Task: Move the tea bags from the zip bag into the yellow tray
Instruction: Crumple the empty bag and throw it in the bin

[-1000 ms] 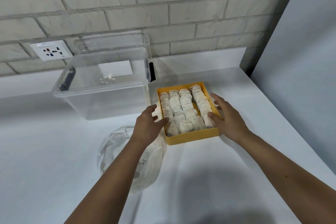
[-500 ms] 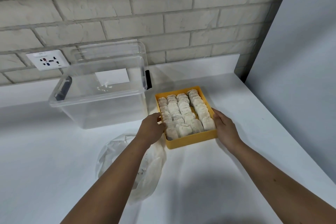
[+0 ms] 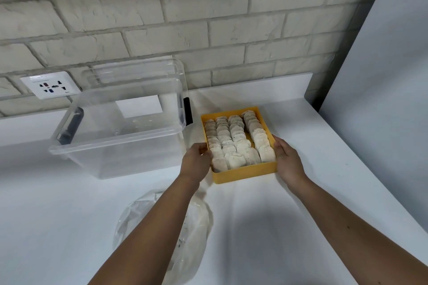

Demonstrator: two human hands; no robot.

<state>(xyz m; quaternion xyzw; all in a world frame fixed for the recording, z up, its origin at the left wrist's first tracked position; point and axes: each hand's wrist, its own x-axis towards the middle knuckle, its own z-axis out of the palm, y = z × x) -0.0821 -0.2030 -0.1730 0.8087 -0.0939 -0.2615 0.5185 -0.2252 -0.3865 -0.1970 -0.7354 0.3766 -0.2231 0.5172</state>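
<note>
The yellow tray (image 3: 245,173) sits on the white counter, filled with several rows of pale tea bags (image 3: 236,141). My left hand (image 3: 195,161) grips the tray's left wall near the front corner, fingers curled over the rim. My right hand (image 3: 287,159) grips the right wall near its front corner. The clear zip bag (image 3: 196,227) lies crumpled on the counter below the tray, partly hidden under my left forearm; whether any tea bags remain inside it I cannot tell.
A large clear plastic bin (image 3: 120,132) with dark handles stands left of the tray, almost touching it. A wall socket (image 3: 49,85) is on the brick wall behind. A grey panel (image 3: 382,76) borders the counter on the right.
Both hands have closed in from resting open beside the tray to gripping its two side walls. The view has tilted upward.
</note>
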